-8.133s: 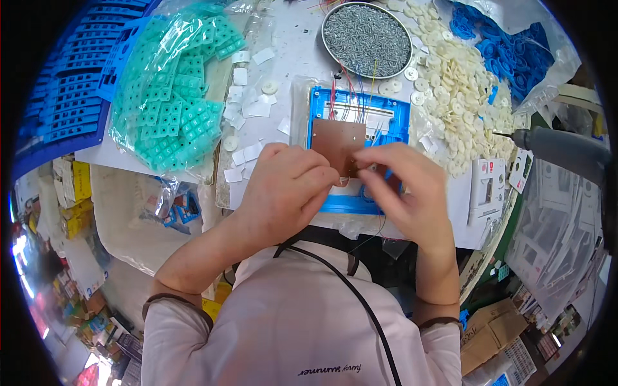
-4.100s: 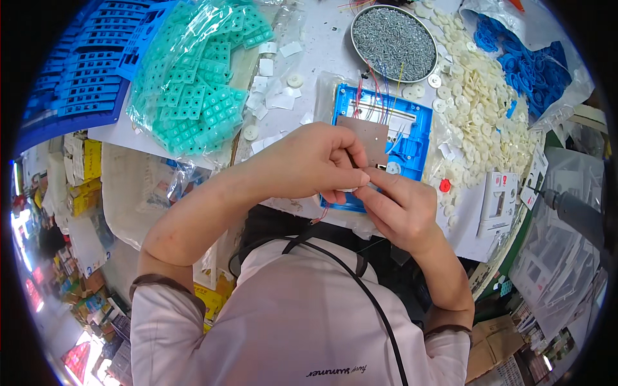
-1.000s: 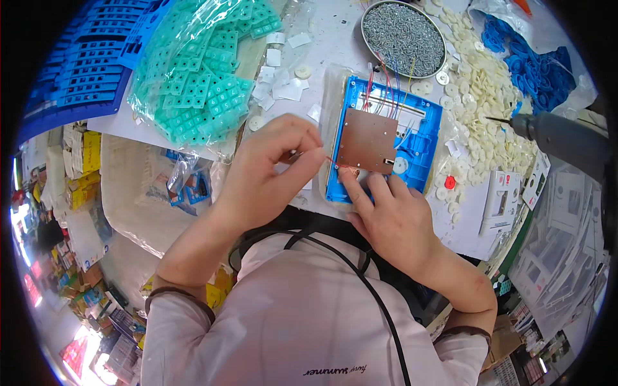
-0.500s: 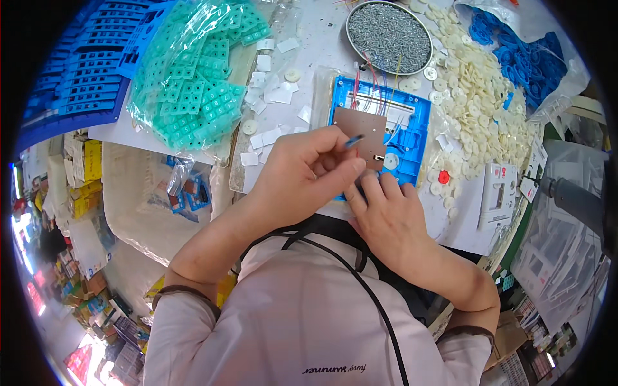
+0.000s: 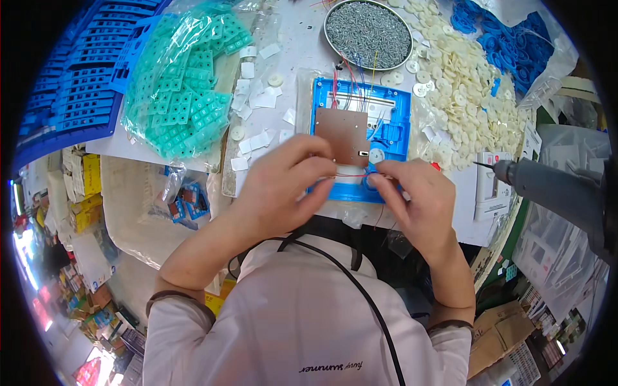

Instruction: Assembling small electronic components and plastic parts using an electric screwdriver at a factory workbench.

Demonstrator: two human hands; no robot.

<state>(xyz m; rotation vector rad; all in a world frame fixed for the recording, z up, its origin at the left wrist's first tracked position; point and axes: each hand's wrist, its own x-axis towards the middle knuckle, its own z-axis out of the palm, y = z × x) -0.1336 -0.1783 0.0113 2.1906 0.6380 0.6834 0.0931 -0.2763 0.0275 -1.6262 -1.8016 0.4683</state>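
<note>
A blue plastic housing (image 5: 397, 103) lies in front of me with its inside facing up. On it rests a brown circuit board (image 5: 342, 132), with several thin coloured wires (image 5: 351, 90) running past its far edge. A thin red wire (image 5: 351, 175) stretches between my hands across the near part of the housing. My left hand (image 5: 286, 183) is closed in a pinch at the wire's left end, beside the board's near left corner. At the right end, my right hand (image 5: 421, 196) pinches the wire between thumb and forefinger. Fingers hide both wire ends.
A round tray of screws (image 5: 367, 35) stands beyond the housing. White discs (image 5: 463, 96) are heaped at the right, with blue parts (image 5: 515, 48) behind. An electric screwdriver (image 5: 547, 186) juts in from the right. Bagged green keypads (image 5: 187, 83) and blue housings (image 5: 77, 77) lie left.
My hands have moved apart, the right one going right and off the board's near edge. The red wire now shows taut between them. The whole view has shifted slightly.
</note>
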